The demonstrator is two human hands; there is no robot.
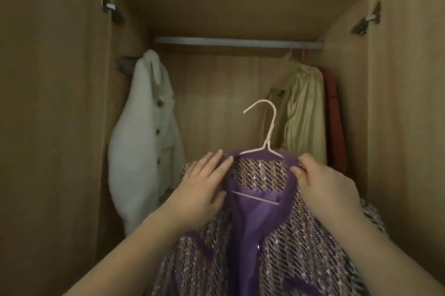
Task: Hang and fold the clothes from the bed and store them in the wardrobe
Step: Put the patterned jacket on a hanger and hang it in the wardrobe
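Already the purple jacket sits on its white hanger, left hand flat with fingers straight on the shoulder, right hand pinching the collar; the hook is not yet on the rail at 12 o'clock. Three garments hang inside, at 9 and 3 o'clock, and the bed is out of view

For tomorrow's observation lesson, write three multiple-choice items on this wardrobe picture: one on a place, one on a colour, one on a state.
1. Where does the white coat hang?
A. left side of the wardrobe
B. middle of the rail
C. right side

2. What colour is the jacket lining?
A. green
B. purple
C. black

3. Is the hanger on the rail?
A. yes, hooked on
B. no, below it
C. no, lying on the floor

Answers: 1 A, it hangs by the left wall. 2 B, the open collar shows purple. 3 B, the hook stands free while the left hand and right hand hold the jacket.
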